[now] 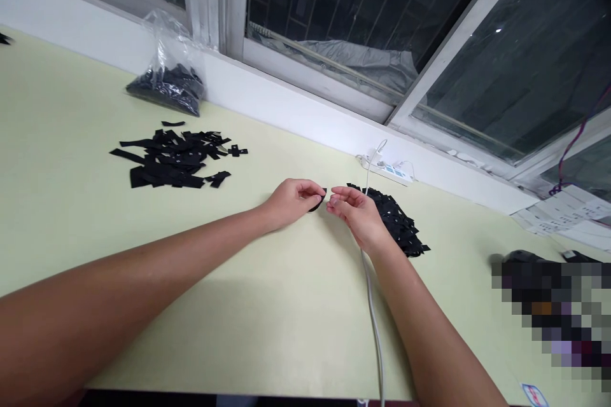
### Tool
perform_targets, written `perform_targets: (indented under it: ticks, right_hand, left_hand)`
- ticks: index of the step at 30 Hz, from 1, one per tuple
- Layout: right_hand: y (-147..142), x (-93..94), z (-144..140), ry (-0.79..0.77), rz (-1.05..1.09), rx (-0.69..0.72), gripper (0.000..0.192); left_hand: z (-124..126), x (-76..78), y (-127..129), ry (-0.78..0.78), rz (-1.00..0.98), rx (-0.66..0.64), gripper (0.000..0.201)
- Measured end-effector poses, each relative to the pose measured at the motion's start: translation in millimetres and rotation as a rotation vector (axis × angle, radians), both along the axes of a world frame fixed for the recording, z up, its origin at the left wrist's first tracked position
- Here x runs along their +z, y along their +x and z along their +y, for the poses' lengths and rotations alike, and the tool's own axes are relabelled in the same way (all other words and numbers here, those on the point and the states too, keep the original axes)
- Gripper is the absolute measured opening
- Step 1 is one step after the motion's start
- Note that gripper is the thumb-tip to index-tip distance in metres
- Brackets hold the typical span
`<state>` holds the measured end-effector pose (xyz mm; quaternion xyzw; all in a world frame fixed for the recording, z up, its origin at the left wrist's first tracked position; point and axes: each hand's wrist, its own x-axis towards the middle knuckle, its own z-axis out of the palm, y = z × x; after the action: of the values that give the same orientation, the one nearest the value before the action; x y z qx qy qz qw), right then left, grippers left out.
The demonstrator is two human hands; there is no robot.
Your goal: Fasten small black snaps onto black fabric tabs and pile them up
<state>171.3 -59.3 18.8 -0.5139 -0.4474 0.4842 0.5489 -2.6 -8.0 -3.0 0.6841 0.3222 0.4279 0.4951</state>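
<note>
Between the fingers of my left hand [296, 202] is a small black fabric strip [317, 205], pinched near its upper end. My right hand [357, 211] is just to the right, its thumb and fingertips drawn together close to the strip; whether anything tiny sits in them is too small to see. A pile of black fabric pieces [398, 222] with small white marks lies beyond my right hand, partly covered by it. Farther left, a looser pile of black fabric strips [174, 159] is spread on the pale green table [267, 318].
A clear plastic bag [169, 73] of black pieces leans by the wall at the back left. A white power strip [389, 170] is at the wall, and a grey cable [371, 305] runs under my right forearm to the front edge. At the right, a blurred-out dark shape [548, 292].
</note>
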Motion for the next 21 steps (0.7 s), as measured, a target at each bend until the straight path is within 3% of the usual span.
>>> perform_targets:
  ticks: [14, 21]
  right_hand:
    - [-5.9, -6.1, 1.9, 0.063, -0.040, -0.007, 0.040]
    - [-6.9, -5.5, 1.8, 0.110, -0.083, -0.052, 0.043]
  left_hand:
    - [-8.1, 2.6, 2.5, 0.100, 0.001, -0.017, 0.022]
    - [-8.8, 4.7, 6.2, 0.023, -0.079, -0.014, 0.018]
